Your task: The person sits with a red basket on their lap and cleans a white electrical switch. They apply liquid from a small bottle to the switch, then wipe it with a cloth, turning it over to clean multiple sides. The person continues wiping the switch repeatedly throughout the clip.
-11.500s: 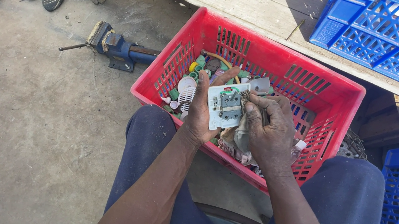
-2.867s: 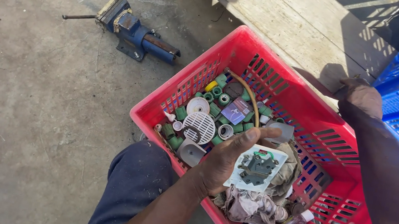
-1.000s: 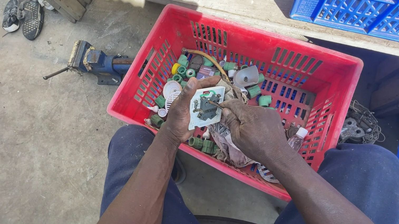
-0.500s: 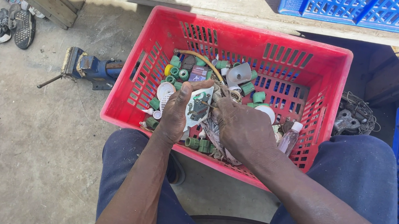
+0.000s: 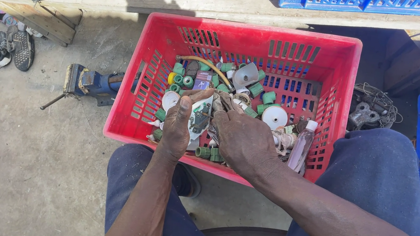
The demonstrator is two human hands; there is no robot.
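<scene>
Over the near-left part of the red crate (image 5: 336, 99), the left hand (image 5: 178, 124) clasps a pale switch plate (image 5: 199, 122) upright, its long axis near-to-far, while the right hand's (image 5: 243, 140) curled fingers meet its right edge.

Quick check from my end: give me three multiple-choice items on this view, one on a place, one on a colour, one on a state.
1. Where does the blue vise lie?
A. inside the crate
B. on the ground left of the crate
C. on the bench

2. What colour is the crate the hands work over?
A. red
B. blue
C. green

3. How is the small white part held?
A. by the left hand alone
B. lying loose
C. between both hands

Answers: B, it rests on the concrete beside the crate's left wall; A, its walls are red; C, the left hand and right hand both grip it.
</scene>
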